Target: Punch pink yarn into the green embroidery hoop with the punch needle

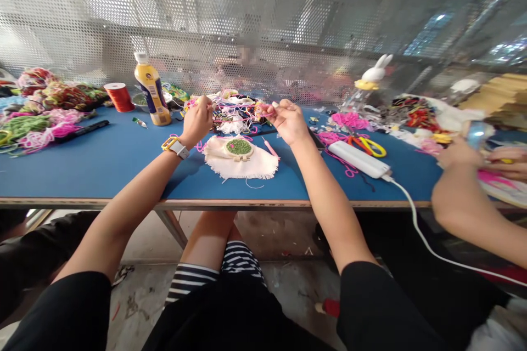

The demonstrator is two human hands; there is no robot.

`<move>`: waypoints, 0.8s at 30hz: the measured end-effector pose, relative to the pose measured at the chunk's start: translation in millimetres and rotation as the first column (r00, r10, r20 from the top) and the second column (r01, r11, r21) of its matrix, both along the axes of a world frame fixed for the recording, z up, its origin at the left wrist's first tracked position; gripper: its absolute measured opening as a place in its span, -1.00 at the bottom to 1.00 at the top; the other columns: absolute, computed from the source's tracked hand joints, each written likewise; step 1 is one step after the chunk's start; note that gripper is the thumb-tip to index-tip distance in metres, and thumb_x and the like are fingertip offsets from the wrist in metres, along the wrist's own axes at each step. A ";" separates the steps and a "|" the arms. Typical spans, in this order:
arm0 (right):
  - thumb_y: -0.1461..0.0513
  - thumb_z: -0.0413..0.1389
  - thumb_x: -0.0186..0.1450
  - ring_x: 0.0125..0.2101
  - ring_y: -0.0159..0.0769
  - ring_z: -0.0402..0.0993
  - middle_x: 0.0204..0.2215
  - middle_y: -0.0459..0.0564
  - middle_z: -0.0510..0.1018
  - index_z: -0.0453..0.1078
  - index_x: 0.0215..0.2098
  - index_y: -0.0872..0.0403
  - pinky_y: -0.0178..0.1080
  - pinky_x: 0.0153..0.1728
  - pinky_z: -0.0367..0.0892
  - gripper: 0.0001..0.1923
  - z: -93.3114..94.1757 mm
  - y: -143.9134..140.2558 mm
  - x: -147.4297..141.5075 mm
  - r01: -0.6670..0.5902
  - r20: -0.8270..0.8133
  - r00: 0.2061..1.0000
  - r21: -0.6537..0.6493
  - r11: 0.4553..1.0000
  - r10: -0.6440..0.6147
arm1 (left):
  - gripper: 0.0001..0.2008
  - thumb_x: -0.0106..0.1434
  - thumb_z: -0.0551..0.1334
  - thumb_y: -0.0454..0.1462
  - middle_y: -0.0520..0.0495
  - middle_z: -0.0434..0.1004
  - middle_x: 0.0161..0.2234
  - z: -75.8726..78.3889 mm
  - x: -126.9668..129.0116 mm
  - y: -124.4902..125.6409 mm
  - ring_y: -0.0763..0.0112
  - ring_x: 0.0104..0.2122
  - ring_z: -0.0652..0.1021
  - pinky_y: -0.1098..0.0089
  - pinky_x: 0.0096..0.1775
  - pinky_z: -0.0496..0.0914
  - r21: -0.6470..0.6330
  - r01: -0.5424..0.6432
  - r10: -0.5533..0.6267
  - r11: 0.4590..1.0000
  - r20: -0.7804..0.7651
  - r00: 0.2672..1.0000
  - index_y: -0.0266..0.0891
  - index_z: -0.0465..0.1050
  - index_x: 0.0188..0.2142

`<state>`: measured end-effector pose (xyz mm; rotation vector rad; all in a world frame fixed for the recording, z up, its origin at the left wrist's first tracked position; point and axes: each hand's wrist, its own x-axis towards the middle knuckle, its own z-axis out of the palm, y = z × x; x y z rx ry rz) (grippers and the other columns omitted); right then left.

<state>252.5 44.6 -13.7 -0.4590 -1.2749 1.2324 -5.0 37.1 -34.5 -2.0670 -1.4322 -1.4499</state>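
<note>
My left hand (200, 122) is raised above the blue table, fingers pinched together on a strand of pink yarn (236, 119). The strand runs across to my right hand (291, 123), whose thumb and fingers are closed on it. Below and between both hands lies a fringed white cloth (218, 162). On it sits a small embroidery hoop (240, 158) filled with green loops (241, 146) and a pink spot. Beside the hoop, at the cloth's right edge, rests a pink pen-like tool (270, 148). Tangled multicoloured yarn (234, 107) is heaped behind.
A yellow drink bottle (153, 90) and a red spool (119, 97) stand at the left, near yarn piles (45, 115). At right are a white power strip (359, 159) with a cable and yellow-orange scissors (370, 145). Another person's arm (465, 197) works farther right.
</note>
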 end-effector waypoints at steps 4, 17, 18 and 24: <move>0.40 0.14 0.18 -0.32 -0.38 0.51 -0.56 -0.18 0.39 -0.03 -0.57 0.03 -0.21 -0.24 0.49 -0.60 2.5 -2.3 4.0 -0.113 -0.030 0.993 -0.050 0.992 0.112 | -0.99 0.23 0.13 -0.31 -0.12 0.38 -0.36 0.9 -6.2 8.7 0.26 -0.31 0.43 0.27 -0.22 0.30 0.045 -0.040 0.037 0.998 0.076 0.996 -0.18 0.31 -0.34; 0.24 0.32 0.06 -0.62 -0.52 0.17 -0.66 -0.26 0.12 -0.07 -0.63 0.02 -0.35 -0.52 0.29 -0.45 -0.1 -27.5 -20.5 -0.133 0.324 0.941 0.086 0.987 0.099 | -0.62 0.19 0.26 -0.06 -0.19 0.54 -0.25 7.8 56.4 -33.8 0.34 -0.23 0.57 0.35 -0.21 0.47 -0.361 0.782 -0.650 0.508 0.435 0.623 -0.31 0.39 -0.13; 0.24 0.32 0.05 -0.64 -0.54 0.10 -0.67 -0.27 0.08 -0.09 -0.64 0.03 -0.38 -0.56 0.21 -0.44 0.0 -27.9 -21.1 -0.124 0.362 0.930 0.124 0.985 0.071 | -0.65 0.19 0.26 -0.06 -0.16 0.54 -0.32 9.5 61.0 -39.4 0.39 -0.32 0.57 0.40 -0.29 0.47 -0.385 0.772 -0.648 0.505 0.422 0.634 -0.33 0.43 -0.23; 0.22 0.23 0.07 -0.61 -0.45 0.28 -0.69 -0.19 0.29 -0.07 -0.64 0.01 -0.37 -0.58 0.09 -0.52 3.9 -24.9 -13.4 -0.135 0.440 0.897 0.174 0.975 0.046 | -0.58 0.25 0.19 0.00 0.07 0.28 -0.68 22.0 48.9 -42.3 0.66 -0.69 0.21 0.54 -0.66 0.08 -0.458 0.572 -0.534 0.681 0.225 0.815 -0.32 0.47 -0.51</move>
